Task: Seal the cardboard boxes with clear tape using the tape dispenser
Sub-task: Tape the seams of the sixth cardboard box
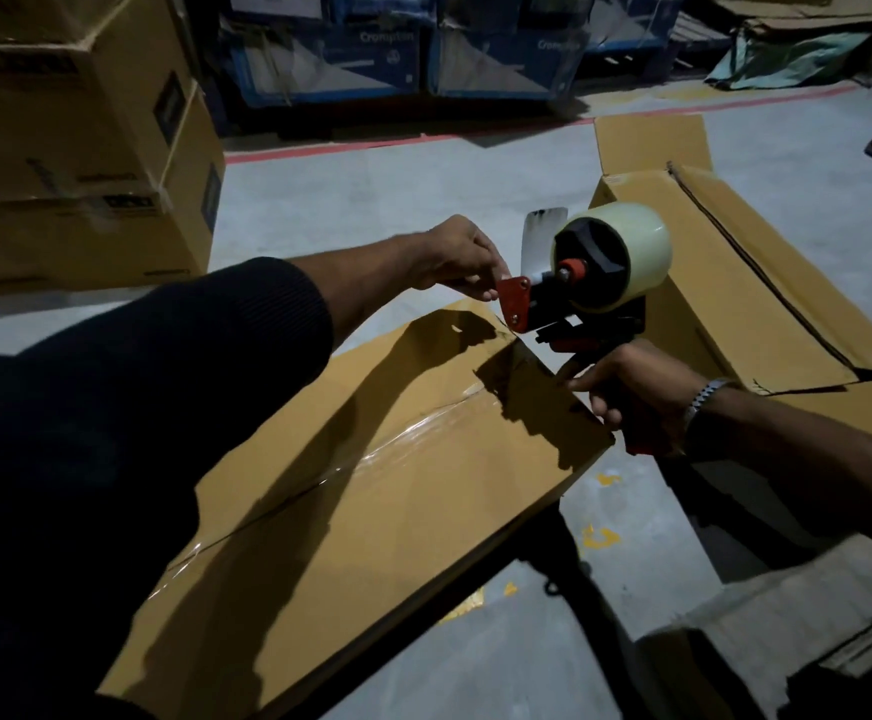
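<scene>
A big grey floor [397, 200] carries everything here. At its far left edge stands a tall stack of brown boxes [75, 148], and along the far edge sit blue printed cartons [371, 59]. In the middle lies the long cardboard box [371, 485] the person is working on. A shiny strip of clear tape [397, 449] already runs along its top seam, so this box looks almost sealed. Just beside it on the right lies a second cardboard box [735, 283] with its dark seam showing and no tape seen on it; it is probably next. The tape dispenser [579, 298] is held in the air just above the far corner of the long box, with its pale tape roll [626, 252] facing up. The right hand [636, 392] is wrapped tight around the red handle, most likely to keep the tool steady. The left hand [465, 257] reaches over and pinches at the red front plate [514, 298], close to a loose flap of tape [540, 241] that sticks up. It may be getting the tape end ready for a new strip. A silver watch [701, 397] sits on the right wrist.
</scene>
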Available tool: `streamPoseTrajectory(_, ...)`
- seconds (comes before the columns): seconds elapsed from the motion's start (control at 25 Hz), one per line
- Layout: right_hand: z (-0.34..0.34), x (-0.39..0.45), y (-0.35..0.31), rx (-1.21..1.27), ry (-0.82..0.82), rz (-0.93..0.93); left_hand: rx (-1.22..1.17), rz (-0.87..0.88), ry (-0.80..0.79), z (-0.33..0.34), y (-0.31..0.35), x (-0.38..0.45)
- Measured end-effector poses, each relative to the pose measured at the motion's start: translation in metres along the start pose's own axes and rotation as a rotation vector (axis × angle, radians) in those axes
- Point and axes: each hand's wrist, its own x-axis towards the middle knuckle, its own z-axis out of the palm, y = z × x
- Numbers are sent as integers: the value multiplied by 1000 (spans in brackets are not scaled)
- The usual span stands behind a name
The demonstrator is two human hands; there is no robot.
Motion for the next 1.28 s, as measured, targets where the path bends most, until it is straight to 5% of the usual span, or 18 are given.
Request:
streamPoseTrajectory(0.32, -17, 5, 3, -83, 21, 26, 17, 11, 133, -23, -25, 41)
streamPoseTrajectory(0.92, -18, 46, 33, -97, 60, 73, -67, -141, 70, -17, -66, 71)
streamPoseTrajectory(1.12, -15, 51, 28, -127, 25, 118, 359, -306, 114, -21, -85, 78)
streamPoseTrajectory(1.28, -16, 56, 29, -142, 0, 129, 458, 69, 204, -21, -101, 74)
